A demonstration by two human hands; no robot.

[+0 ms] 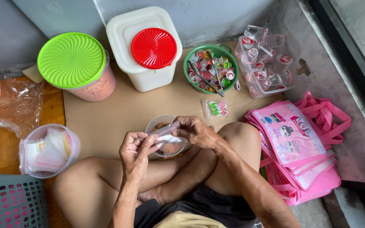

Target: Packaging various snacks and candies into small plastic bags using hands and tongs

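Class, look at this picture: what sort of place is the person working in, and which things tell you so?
Probably a home floor corner used for packing small treats: cardboard laid on the floor, a green bowl of jelly cups, and a stack of pink bags.

A small clear bag (165, 131) is held between the left hand (135, 153) and the right hand (196, 131) at lower centre, above a round bowl (156, 123) set on a cardboard sheet (119, 110). At upper left a lidded jar (77, 66) is placed, with a square lidded tub (144, 47) to its right. Right of the tub a basket of small cups (211, 68) is found, with tongs (211, 80) laid in it. A filled packet (216, 108) lies just below it. At upper right a clear tray of cups (265, 63) stands, and below it a stack of bags (295, 147). At left a tub of plastic bags (47, 151) is seen.
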